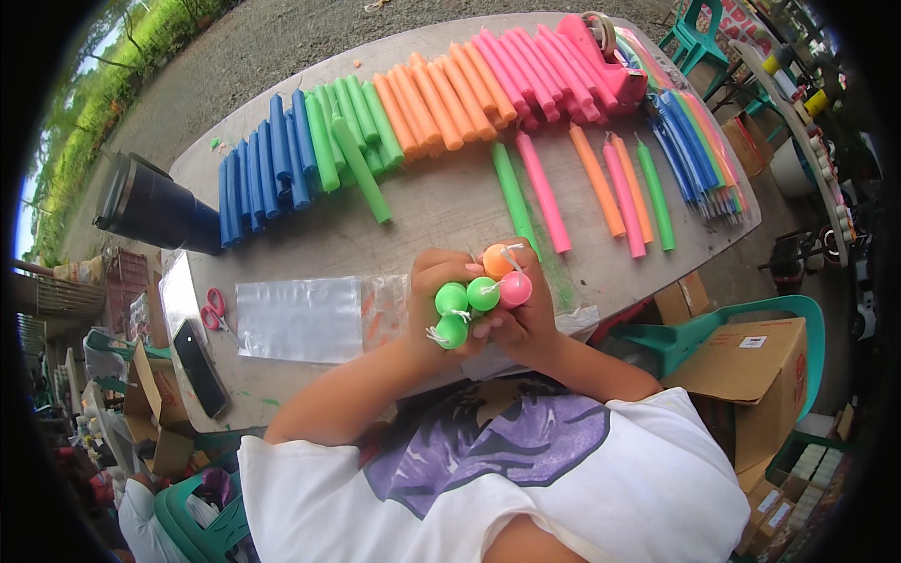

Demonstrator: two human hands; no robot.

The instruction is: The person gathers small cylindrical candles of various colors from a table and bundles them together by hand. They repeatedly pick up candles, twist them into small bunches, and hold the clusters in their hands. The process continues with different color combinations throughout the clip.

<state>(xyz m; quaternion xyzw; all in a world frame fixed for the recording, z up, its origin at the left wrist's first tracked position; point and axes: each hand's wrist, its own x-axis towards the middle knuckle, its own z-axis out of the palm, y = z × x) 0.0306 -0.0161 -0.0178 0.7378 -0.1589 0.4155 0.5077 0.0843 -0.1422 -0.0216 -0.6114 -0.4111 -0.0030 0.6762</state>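
Near the table's front edge, my left hand (434,281) and my right hand (537,324) are close together, closed round a bundle of candles with the wick ends pointing up at me. In it are three green candles (483,294), an orange candle (497,260) and a pink candle (515,290). White wicks stick out of their rounded tips. The fingers and palms hide the candles' lower lengths. Just beyond my hands lie a loose green candle (511,192) and a loose pink candle (542,192).
Rows of blue (267,169), green (349,122), orange (441,98) and pink candles (540,70) line the table's far side. A pink tape dispenser (615,75) and bagged candles (699,155) lie right. Leftward are a tumbler (155,202), scissors (215,310), phone (200,366) and plastic bags (298,319).
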